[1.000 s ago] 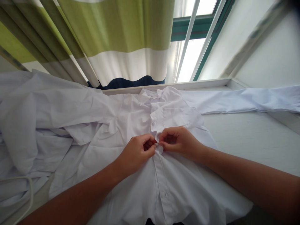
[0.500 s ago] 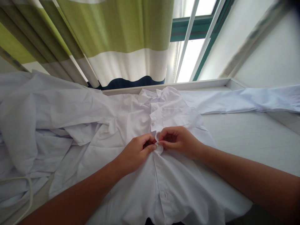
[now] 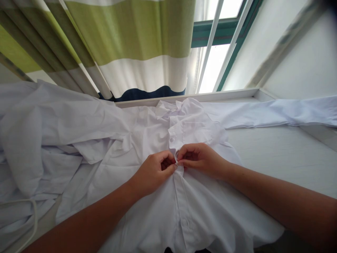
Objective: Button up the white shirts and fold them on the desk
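Head view: left hand [image 3: 159,170] and right hand [image 3: 201,160] pinch the front placket [image 3: 182,207] of a softly creased white shirt [image 3: 216,207], below a round button [image 3: 172,140] and patch pocket [image 3: 195,131].

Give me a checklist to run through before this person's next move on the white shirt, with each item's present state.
1. Left hand pinching the shirt at its front edge: ok.
2. Right hand pinching close beside it: ok.
3. Shirt front facing up, collar toward the window side: ok.
4. Button above the hands uncovered and visible: ok.
5. Whether a button is through its hole between the hands: cannot tell, too small and partly hidden.
6. White cloth at the left lying smooth: not ok, bunched and creased.
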### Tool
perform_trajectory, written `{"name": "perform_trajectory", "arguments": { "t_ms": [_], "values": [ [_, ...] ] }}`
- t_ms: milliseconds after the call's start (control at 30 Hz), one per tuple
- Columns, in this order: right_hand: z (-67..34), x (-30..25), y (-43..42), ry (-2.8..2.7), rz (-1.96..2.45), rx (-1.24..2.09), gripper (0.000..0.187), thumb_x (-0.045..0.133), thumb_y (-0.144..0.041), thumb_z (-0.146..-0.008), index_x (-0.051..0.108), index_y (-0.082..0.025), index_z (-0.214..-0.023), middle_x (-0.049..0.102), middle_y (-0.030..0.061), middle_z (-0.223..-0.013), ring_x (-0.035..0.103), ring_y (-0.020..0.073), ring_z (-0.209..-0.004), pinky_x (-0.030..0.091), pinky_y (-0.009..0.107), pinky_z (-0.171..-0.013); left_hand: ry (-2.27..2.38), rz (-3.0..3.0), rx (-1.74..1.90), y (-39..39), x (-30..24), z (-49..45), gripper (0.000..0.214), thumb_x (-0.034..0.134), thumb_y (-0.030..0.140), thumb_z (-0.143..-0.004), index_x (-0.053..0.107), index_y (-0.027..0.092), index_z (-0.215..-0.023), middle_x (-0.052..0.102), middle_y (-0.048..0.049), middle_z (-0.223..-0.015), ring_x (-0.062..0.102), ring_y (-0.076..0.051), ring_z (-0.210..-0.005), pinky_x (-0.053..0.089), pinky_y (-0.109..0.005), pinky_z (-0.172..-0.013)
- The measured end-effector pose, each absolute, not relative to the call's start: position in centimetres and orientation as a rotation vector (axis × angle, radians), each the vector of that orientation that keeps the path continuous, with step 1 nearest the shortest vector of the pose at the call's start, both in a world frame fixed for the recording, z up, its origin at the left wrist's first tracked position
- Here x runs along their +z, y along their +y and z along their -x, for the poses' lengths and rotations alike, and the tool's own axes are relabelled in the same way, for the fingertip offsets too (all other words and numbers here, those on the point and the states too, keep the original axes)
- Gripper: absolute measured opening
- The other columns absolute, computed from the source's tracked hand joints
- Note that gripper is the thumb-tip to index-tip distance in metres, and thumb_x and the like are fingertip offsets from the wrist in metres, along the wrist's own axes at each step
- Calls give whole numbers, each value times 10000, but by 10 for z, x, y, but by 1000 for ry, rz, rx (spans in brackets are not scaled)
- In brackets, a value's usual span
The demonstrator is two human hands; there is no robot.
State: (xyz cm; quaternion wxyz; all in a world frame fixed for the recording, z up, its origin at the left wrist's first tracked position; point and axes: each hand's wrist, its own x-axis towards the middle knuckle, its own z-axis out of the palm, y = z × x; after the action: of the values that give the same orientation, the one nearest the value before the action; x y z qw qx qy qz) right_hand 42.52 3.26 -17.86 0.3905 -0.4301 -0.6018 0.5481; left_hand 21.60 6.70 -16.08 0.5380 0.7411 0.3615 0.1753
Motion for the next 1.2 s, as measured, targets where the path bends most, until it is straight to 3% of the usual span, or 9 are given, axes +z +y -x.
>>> {"name": "perform_trajectory", "arguments": {
  "t_ms": [300,933,1100,1200],
  "values": [
    [-424,-175,33,-1481,1130,1413,94,760,-243,-791,683,-190,-802,669,-18,-743,629,126,-679,512,257,-666,871,-1752,385,71,-159,-216,79,633,244,-856,628,181,-808,583,38,-738,503,-130,-719,377,-253,-683],
    [-425,-179,40,-1586,1183,1189,72,705,-253,-818,666,-191,-816,660,-5,-742,598,141,-672,477,279,-648,962,-1962,417,73,-157,-215,159,571,337,-912,642,195,-915,612,18,-776,538,-144,-710,414,-261,-679],
    [-427,-180,44,-1687,1138,1100,99,697,-282,-847,670,-187,-850,648,3,-788,572,137,-707,465,266,-656,1055,-2230,358,58,-126,-211,193,564,323,-915,625,221,-1067,643,-18,-925,584,-181,-806,428,-303,-754],
    [-429,-177,43,-1802,1100,1015,105,704,-284,-850,682,-183,-868,636,22,-890,577,134,-747,482,266,-697,1111,-2388,302,26,-97,-199,149,535,336,-931,624,217,-934,635,-31,-900,572,-205,-850,401,-321,-771]
  ]
}}
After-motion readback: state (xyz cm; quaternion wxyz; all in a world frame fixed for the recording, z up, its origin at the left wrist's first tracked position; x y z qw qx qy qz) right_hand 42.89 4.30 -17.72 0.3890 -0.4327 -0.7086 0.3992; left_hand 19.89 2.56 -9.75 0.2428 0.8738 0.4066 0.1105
